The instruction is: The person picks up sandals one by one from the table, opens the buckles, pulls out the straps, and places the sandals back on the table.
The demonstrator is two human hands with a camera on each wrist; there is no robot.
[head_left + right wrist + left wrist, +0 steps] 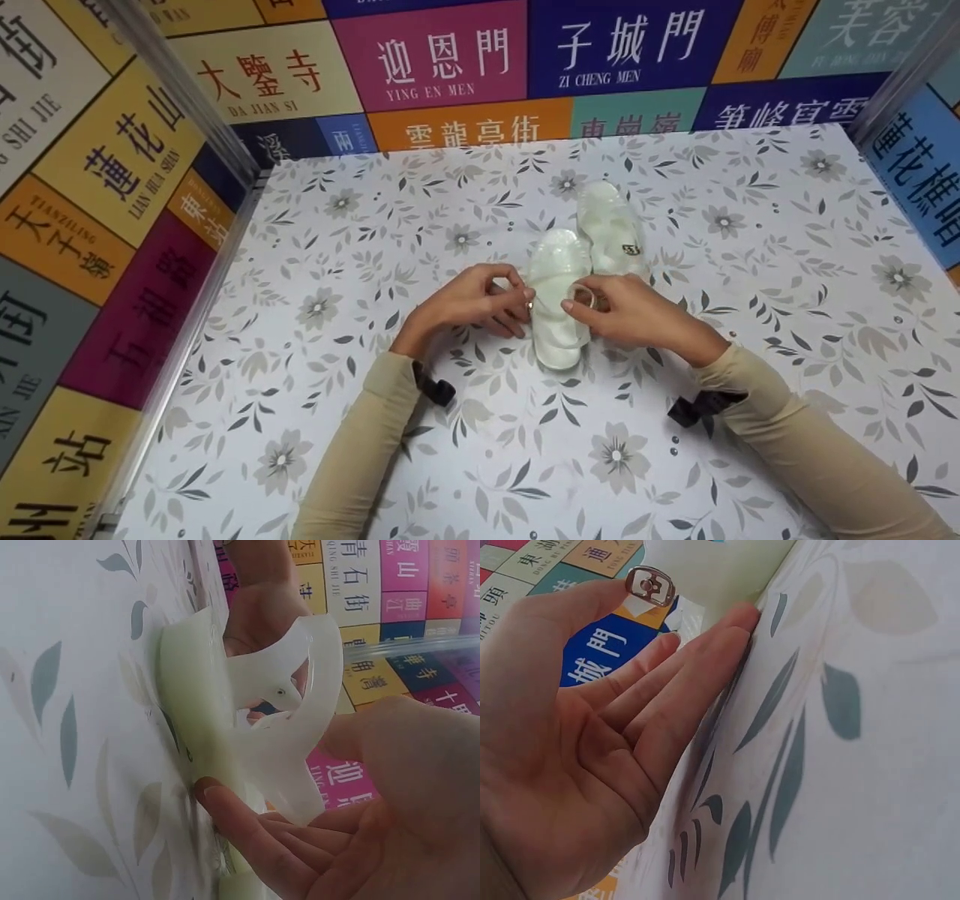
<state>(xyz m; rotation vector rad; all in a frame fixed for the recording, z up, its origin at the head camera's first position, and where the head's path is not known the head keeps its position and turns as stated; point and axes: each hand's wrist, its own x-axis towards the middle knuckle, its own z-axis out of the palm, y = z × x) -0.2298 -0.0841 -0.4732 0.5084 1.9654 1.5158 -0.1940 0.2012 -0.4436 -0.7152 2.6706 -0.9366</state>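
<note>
A pale, translucent sandal [559, 259] lies sole down on the patterned table, between my two hands. My left hand [476, 300] is at its left side, pinching a small metal buckle [651, 586] between thumb and index finger. The other left fingers extend beside the sole, near the tabletop. From the right, my right hand [637, 311] grips the sandal's whitish strap [326, 664], which stands up in a loop above the sole. One right fingertip [210, 791] lies against the sole's side. The matching sandal [604, 214] lies just behind and to the right, bearing a dark square buckle.
The tabletop [375, 457] has a grey leaf and flower print. Upright panels with coloured station-style signs [442, 56] border it at the back and sides. Dark camera straps [435, 386] sit on both wrists, over beige sleeves.
</note>
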